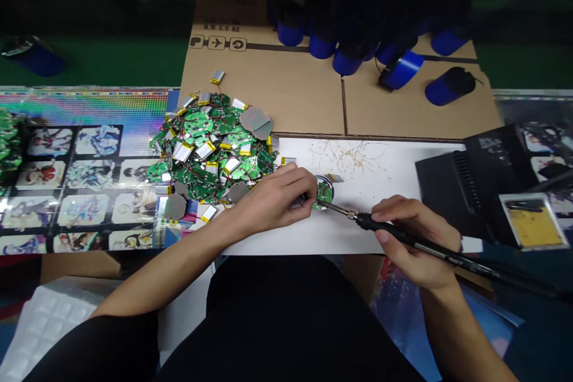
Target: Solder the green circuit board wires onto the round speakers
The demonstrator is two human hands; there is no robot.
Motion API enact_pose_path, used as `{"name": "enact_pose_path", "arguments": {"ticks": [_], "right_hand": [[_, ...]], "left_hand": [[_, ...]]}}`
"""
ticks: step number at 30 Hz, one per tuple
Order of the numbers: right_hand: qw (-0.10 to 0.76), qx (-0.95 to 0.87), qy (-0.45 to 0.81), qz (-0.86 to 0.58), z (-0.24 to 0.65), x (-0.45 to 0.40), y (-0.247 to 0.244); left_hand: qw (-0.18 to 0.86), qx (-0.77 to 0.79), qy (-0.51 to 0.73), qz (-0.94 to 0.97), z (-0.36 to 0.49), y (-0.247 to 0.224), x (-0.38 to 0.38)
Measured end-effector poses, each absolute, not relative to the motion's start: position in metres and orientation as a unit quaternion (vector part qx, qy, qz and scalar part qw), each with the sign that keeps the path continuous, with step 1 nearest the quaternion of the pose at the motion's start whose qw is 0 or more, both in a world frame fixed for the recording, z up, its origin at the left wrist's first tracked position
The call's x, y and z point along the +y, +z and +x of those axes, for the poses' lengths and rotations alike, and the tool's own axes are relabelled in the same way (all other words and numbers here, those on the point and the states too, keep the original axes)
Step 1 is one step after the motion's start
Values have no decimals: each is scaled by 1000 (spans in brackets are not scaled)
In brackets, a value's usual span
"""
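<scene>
Pressed together, the thumb and fingers of the left hand (274,198) pinch a small green circuit board (324,194), which lies at 3 o'clock from that hand on a white sheet (371,233). The right hand (414,239) wraps the black handle of a soldering iron (380,224), its long axis pointing toward 10 o'clock at the board. The left hand is nearer the board. Fingers hide part of the board, and whether the iron's tip touches it is hard to make out.
</scene>
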State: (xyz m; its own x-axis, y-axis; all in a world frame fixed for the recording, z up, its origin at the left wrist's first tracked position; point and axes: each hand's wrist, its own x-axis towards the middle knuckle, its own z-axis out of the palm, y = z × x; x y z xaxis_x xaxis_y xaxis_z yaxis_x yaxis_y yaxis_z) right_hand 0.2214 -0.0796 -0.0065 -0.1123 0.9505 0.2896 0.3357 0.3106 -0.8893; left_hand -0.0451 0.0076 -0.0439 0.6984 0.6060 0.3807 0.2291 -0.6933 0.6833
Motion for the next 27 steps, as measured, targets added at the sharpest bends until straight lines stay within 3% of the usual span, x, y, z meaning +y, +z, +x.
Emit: {"name": "enact_pose_path", "arguments": {"ticks": [27], "right_hand": [[428,-692,306,-494,230,-77,-4]], "left_hand": [[321,241,304,864,-46,-44,7]]}}
